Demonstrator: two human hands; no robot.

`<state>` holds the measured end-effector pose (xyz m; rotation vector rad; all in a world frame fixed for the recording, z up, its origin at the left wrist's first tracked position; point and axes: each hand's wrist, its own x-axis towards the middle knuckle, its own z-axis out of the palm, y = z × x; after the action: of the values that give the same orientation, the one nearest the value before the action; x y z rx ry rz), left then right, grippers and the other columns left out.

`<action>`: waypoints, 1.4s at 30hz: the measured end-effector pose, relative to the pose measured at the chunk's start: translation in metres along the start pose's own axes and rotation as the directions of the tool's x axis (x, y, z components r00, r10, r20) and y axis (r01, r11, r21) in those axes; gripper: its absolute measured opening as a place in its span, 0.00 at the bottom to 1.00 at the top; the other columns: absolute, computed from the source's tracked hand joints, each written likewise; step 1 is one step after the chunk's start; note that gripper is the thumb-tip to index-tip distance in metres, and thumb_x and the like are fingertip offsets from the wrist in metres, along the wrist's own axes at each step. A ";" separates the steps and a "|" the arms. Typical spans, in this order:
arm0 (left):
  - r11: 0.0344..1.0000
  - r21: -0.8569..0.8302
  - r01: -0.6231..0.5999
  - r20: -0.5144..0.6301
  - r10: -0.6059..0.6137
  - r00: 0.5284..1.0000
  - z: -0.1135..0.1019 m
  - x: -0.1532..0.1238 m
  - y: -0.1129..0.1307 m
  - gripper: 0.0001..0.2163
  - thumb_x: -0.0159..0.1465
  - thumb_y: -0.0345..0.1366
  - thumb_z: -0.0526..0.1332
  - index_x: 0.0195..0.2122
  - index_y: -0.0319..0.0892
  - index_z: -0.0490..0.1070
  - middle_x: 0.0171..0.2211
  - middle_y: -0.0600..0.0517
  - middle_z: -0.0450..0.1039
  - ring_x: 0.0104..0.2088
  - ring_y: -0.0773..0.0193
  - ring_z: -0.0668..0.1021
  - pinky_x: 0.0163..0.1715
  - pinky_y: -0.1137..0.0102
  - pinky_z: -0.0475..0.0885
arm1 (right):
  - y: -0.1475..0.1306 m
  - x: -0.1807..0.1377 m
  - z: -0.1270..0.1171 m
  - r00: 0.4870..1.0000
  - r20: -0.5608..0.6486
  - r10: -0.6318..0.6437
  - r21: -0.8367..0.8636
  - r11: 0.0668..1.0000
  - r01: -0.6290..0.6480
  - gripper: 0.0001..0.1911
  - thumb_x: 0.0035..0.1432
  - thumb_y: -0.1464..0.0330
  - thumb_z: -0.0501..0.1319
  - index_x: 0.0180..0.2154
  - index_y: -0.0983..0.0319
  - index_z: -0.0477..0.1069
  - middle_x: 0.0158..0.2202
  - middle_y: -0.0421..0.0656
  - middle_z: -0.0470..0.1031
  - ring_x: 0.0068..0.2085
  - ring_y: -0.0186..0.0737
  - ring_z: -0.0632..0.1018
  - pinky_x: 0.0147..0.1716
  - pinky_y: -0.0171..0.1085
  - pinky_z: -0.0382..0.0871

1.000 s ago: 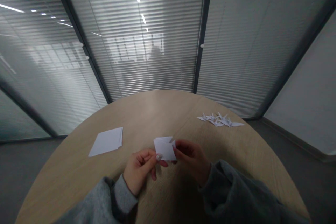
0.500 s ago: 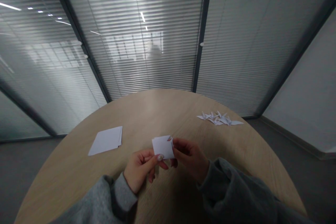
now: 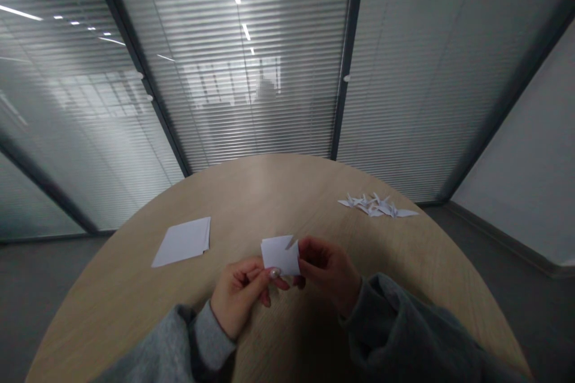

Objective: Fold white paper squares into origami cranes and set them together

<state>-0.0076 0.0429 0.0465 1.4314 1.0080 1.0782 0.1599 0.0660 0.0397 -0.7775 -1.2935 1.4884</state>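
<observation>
Between my two hands is a small folded piece of white paper point(image 3: 279, 256), held up over the near part of the table. My left hand point(image 3: 245, 290) pinches its lower left edge, thumb on top. At its right edge, my right hand point(image 3: 327, 269) grips the paper between thumb and fingers. A notch-like gap shows at the paper's upper right, beside the right fingertips. Some fingers of both hands are hidden behind or below the paper.
A round wooden table point(image 3: 278, 191) spreads before me. On its left lies a small stack of white paper sheets point(image 3: 184, 241). Several folded white paper cranes point(image 3: 377, 205) are heaped at the far right. Glass panels with blinds point(image 3: 265, 125) stand behind the table.
Both hands still hold the folded paper in nearly the same place. The gap at its upper right has widened, and my right fingertips have shifted slightly to the right.
</observation>
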 end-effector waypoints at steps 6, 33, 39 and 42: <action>1.000 0.020 -0.006 0.041 0.005 0.999 0.002 -0.002 0.005 0.19 0.54 0.50 0.64 0.28 0.35 0.75 0.24 0.45 0.78 0.15 0.71 0.70 0.17 0.75 0.68 | -0.001 -0.003 0.001 1.000 0.004 -0.028 -0.045 0.999 0.028 0.23 0.40 0.50 0.67 0.21 0.63 0.66 0.16 0.36 0.69 0.17 0.29 0.70 0.17 0.31 0.64; 0.996 -0.053 0.069 0.152 -0.060 0.987 0.006 -0.003 0.008 0.19 0.53 0.50 0.65 0.29 0.36 0.74 0.22 0.46 0.77 0.17 0.66 0.74 0.16 0.74 0.70 | -0.010 -0.008 -0.001 0.938 0.062 -0.341 -0.475 0.817 0.328 0.13 0.50 0.64 0.61 0.18 0.63 0.66 0.22 0.39 0.65 0.24 0.32 0.68 0.23 0.31 0.63; 0.996 -0.046 0.076 0.167 -0.068 0.984 0.006 -0.004 0.008 0.18 0.54 0.49 0.64 0.31 0.36 0.73 0.22 0.47 0.77 0.13 0.70 0.71 0.12 0.77 0.67 | -0.011 -0.008 -0.001 0.932 0.065 -0.357 -0.462 0.817 0.346 0.14 0.51 0.63 0.61 0.19 0.62 0.67 0.21 0.39 0.65 0.24 0.33 0.68 0.24 0.32 0.63; 0.996 -0.034 0.078 0.179 -0.070 0.981 0.007 -0.004 0.008 0.18 0.55 0.48 0.63 0.34 0.35 0.74 0.21 0.47 0.77 0.13 0.72 0.69 0.12 0.77 0.66 | -0.011 -0.009 -0.001 0.940 0.035 -0.340 -0.434 0.842 0.321 0.11 0.50 0.64 0.61 0.21 0.62 0.69 0.21 0.39 0.66 0.24 0.33 0.69 0.23 0.32 0.63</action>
<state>-0.0017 0.0360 0.0540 1.4186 0.8991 0.8954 0.1664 0.0578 0.0491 -0.8106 -1.6606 0.9083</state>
